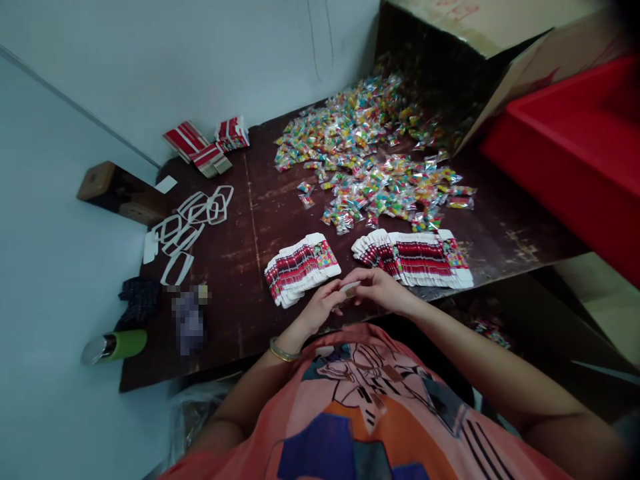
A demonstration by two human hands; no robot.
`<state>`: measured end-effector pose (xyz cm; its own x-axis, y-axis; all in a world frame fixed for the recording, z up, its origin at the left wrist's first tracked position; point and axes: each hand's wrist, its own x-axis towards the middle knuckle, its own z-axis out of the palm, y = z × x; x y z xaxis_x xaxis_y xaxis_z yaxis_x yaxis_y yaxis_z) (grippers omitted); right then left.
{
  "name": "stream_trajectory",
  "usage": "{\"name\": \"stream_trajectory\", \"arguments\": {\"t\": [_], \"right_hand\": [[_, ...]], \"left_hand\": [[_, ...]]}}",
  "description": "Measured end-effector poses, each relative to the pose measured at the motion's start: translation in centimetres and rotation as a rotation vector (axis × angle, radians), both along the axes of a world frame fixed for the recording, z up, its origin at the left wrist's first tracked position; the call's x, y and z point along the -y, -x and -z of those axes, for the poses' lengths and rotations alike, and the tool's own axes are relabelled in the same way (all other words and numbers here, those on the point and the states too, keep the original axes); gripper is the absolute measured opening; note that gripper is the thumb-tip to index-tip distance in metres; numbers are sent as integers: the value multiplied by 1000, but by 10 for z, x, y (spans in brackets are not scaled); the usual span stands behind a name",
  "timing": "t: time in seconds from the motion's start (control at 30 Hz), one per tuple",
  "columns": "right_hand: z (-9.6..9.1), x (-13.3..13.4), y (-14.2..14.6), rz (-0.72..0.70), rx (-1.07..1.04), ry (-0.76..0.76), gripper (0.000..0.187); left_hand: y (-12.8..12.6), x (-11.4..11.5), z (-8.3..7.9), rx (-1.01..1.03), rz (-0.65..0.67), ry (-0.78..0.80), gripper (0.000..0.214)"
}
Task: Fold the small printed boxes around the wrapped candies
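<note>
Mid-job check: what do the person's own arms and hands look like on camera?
The left grip and right grip are bare hands without gloves. The left arm wears a pale, rounded bangle with a gold-toned edge; none shows on the right arm. No sleeve covers either forearm. The top is coral with a multicoloured print and black lines.

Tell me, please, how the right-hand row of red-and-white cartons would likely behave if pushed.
The row of cartons would probably spread, since its pieces lie overlapped. Each looks thin and flat, so likely light and somewhat bendable.
</note>
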<state>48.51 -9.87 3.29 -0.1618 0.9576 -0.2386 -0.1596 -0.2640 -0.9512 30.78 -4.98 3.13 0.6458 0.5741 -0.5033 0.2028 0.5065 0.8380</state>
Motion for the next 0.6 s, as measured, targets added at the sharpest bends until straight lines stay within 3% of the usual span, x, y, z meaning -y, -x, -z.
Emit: {"name": "stream_trajectory", "arguments": {"t": [0.07,0.13,0.33,0.5,0.6], "right_hand": [[-10,3,-5,-70,239,-242,21],[-15,7,-8,-95,355,-376,24],[-5,6,-8,87,344,-285,21],[10,13,-2,155,296,-255,22],[20,21,3,173,315,-343,25]], "left_hand": [[-3,2,1,-9,-36,31,34],[-5,5,3,6,-63,73,37],[-3,11,3,145,-4,152,51],[10,5,0,4,134,-53,45],[14,6,-1,-20,171,-83,44]]}}
